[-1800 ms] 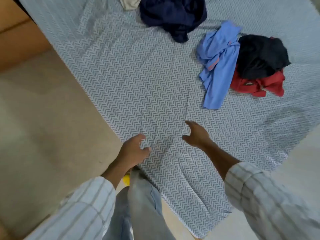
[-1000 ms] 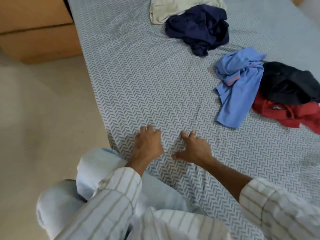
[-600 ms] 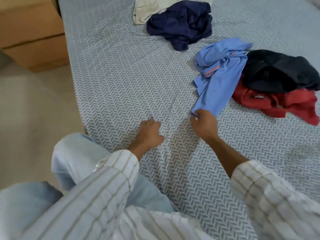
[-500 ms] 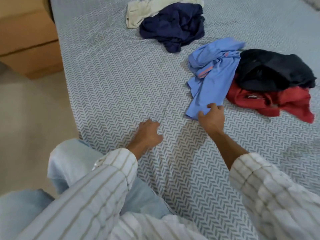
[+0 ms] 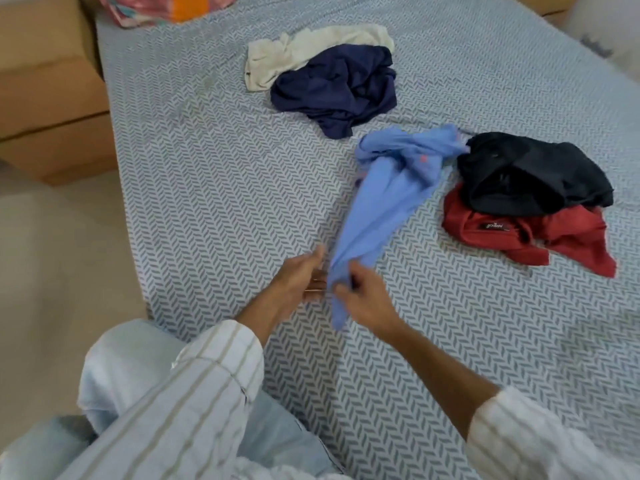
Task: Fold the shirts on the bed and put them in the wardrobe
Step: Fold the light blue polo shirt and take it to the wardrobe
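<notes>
A bed (image 5: pixel 214 188) in a grey herringbone sheet is seen from above. Crumpled navy (image 5: pixel 337 85), black (image 5: pixel 530 173), red (image 5: pixel 519 237) and cream (image 5: pixel 311 46) shirts are scattered on it. A light blue shirt (image 5: pixel 384 202) is stretched toward the near edge, its end gripped by the right hand (image 5: pixel 363 299). The left hand (image 5: pixel 301 277) is held just beside it, fingers relaxed.

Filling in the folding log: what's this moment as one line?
step: pulling light blue shirt off pile | right hand: grips its hem | left hand: open beside it | folded: none
</notes>
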